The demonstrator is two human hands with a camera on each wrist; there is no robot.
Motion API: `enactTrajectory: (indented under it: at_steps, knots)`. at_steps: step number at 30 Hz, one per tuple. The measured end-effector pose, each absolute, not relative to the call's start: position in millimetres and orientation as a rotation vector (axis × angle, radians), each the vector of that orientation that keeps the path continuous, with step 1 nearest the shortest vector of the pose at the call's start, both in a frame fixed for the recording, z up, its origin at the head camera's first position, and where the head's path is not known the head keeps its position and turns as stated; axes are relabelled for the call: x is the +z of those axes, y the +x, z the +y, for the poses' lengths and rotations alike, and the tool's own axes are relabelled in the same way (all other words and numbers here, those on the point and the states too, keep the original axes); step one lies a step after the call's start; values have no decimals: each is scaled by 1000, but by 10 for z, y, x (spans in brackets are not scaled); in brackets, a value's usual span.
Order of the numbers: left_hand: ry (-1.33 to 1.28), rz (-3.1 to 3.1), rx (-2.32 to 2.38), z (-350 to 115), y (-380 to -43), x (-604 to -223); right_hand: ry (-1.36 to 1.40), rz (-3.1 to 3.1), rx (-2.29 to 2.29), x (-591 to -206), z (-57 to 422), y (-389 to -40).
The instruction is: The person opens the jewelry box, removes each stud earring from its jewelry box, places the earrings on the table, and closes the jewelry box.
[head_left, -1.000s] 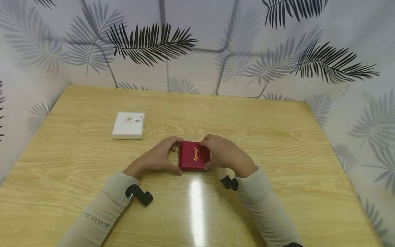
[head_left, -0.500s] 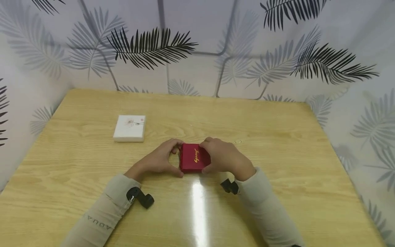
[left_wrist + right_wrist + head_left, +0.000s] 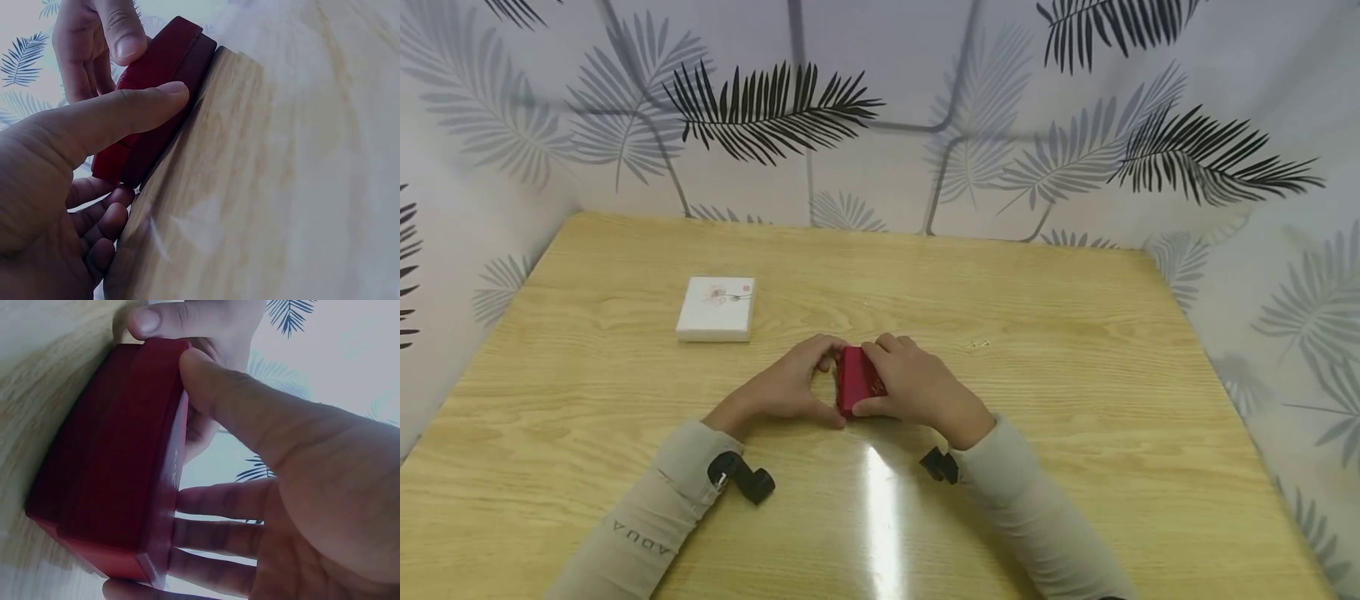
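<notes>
A small dark red jewelry box (image 3: 856,382) with gold lettering on its lid sits on the wooden table between both hands. My left hand (image 3: 792,380) holds its left end, thumb along the near side and fingers behind it. Over the right part of the lid lies my right hand (image 3: 917,387), its thumb at the near edge and its fingers at the far side, hiding most of the lettering. In the right wrist view the right thumb presses the lid's upper edge and the other fingertips touch the box (image 3: 119,456). A seam between lid and base shows in the left wrist view.
A flat white box (image 3: 716,309) with a flower print stands farther back on the left. Small thin shiny pieces (image 3: 979,344) lie on the table (image 3: 1075,358) beyond my right hand. Leaf-patterned curtain (image 3: 880,167) surrounds the table's back and sides.
My right hand has slid left across the lid and covers more of it and its lettering. The left hand and the white box keep their places; the view shifts slightly.
</notes>
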State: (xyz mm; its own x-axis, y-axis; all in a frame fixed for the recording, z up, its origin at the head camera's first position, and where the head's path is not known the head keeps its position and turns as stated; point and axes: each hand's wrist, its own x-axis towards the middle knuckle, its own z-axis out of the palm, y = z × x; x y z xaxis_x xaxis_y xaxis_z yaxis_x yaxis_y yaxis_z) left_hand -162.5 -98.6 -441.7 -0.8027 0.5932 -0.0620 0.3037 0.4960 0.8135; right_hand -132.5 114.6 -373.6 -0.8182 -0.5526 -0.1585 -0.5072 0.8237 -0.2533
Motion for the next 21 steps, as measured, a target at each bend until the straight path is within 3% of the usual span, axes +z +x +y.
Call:
enactTrajectory:
  at_steps: [21]
  knots:
    - [825, 2445, 1198, -979, -1585, -4381, -840, 2713, -313, -3651, 1166, -1340]
